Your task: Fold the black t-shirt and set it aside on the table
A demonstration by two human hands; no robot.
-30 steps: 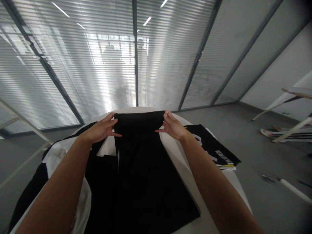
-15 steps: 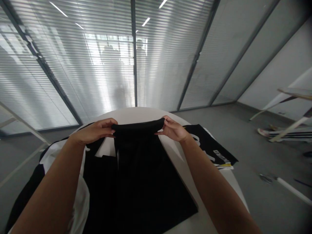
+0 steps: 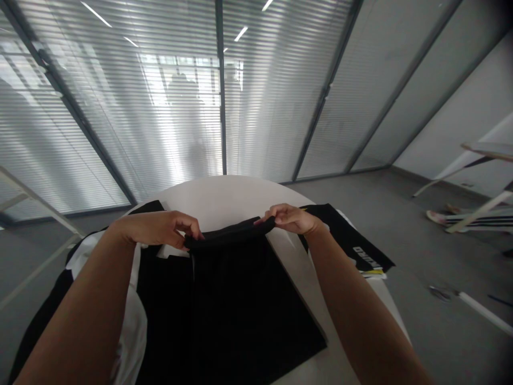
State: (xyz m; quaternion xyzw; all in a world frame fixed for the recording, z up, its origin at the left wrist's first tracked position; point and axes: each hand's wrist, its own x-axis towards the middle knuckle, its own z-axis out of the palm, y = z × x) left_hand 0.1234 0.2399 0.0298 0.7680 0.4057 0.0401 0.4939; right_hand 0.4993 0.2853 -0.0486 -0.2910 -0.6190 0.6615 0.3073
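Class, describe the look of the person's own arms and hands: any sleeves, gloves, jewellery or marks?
Both forearms are bare up to the picture's lower edge, with no sleeve showing. The left hand and the right hand wear no gloves, and no rings, watch or bracelets show. The fingers are bare and unmarked.

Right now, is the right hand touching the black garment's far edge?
Touching. The head view shows the right hand pinching the far edge of the black garment, its fingers wrapped over the cloth.
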